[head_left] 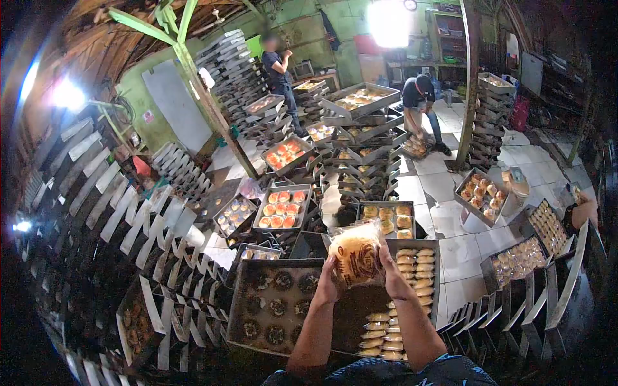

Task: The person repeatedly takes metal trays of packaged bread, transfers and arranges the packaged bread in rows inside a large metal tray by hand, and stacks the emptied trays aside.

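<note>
Bagged bread (pixel 356 257), printed wrapper, clasped between left hand (pixel 328 282) and right hand (pixel 395 278); tray (pixel 351 315), part-filled with elongated rolls (pixel 423 275); adjacent pan (pixel 264 319), dark round patches (pixel 276 334).

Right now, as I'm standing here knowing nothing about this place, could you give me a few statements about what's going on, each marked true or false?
1. The left hand and right hand hold a bread pack between them. True.
2. The pack's wrapper is plain, without any printing. False: it carries dark printing.
3. The orange-topped buns sit ahead on the wearer's right. False: they are ahead on the left.
4. Long rolls lie in rows near the right forearm. True.
5. Both other people in view are standing upright. False: one person stands, while another person bends low.
</note>
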The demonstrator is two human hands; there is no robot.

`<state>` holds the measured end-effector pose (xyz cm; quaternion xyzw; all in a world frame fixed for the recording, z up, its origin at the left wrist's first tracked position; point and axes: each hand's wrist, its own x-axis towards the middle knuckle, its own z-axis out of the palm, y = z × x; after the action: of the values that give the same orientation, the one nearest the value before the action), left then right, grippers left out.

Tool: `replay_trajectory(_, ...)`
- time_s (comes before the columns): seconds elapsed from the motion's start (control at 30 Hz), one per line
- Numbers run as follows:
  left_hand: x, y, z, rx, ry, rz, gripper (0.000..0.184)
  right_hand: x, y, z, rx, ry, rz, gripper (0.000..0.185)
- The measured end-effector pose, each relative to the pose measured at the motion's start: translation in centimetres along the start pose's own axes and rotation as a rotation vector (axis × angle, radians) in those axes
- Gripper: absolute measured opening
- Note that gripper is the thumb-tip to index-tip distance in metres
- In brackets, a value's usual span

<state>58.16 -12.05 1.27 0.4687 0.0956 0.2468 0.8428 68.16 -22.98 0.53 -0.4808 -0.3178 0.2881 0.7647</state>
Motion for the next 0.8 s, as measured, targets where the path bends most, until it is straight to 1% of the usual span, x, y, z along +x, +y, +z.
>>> replay_trajectory(0.13,-0.1,0.1,-0.2,-0.023,-0.024,-0.016,0.054,0.4,0.6,-0.2,-0.068,-0.071,-0.064,0.076)
replay_trajectory(0.2,0.3,-0.4,-0.6,-0.076,-0.025,0.017,0.053,-0.2,-1.0,0.8,0.094,-0.024,0.038,0.071)
replay_trajectory(0.23,0.4,-0.5,-0.8,-0.077,-0.025,0.016,0.053,-0.2,-0.9,0.8,0.093,-0.024,0.04,0.071)
replay_trajectory(0.3,0.4,-0.6,-0.9,-0.043,-0.03,0.045,0.053,-0.2,-0.5,0.6,-0.008,-0.014,-0.03,0.07)
replay_trajectory(0.33,0.4,-0.5,-1.0,-0.044,-0.031,0.045,0.053,-0.3,-0.7,0.7,-0.01,-0.013,-0.03,0.07)
replay_trajectory(0.37,0.4,-0.5,-1.1,-0.024,-0.061,0.06,0.053,-0.5,-1.1,0.9,0.103,-0.049,0.027,0.069)
replay_trajectory(0.43,0.6,-0.5,-1.5,-0.006,-0.09,0.073,0.053,-0.6,-1.4,1.1,0.215,-0.084,0.087,0.068)
replay_trajectory(0.5,0.9,-0.9,-2.2,-0.124,-0.086,-0.004,0.05,-0.2,-1.7,1.1,-0.083,-0.011,-0.037,0.068)
replay_trajectory(0.53,0.8,-0.9,-2.1,-0.128,-0.081,-0.012,0.05,0.0,-1.6,0.8,-0.083,-0.007,-0.028,0.068)
replay_trajectory(0.6,0.7,-0.6,-1.4,-0.095,-0.115,0.065,0.051,0.3,-0.8,-0.1,-0.316,-0.024,-0.104,0.079)
replay_trajectory(0.67,0.5,-0.5,-1.3,-0.119,-0.116,0.025,0.051,0.0,0.0,-0.4,-0.295,-0.02,-0.072,0.078)
replay_trajectory(0.73,1.0,-1.2,-1.9,-0.146,-0.128,-0.002,0.052,-0.5,-2.9,1.3,-0.115,-0.047,-0.056,0.064)
replay_trajectory(0.77,1.1,-1.4,-2.0,-0.148,-0.134,0.007,0.052,-0.4,-2.6,1.0,-0.121,-0.051,-0.063,0.064)
replay_trajectory(0.8,1.1,-1.5,-2.0,-0.135,-0.127,0.005,0.052,-0.4,-2.2,0.6,-0.198,-0.021,-0.07,0.064)
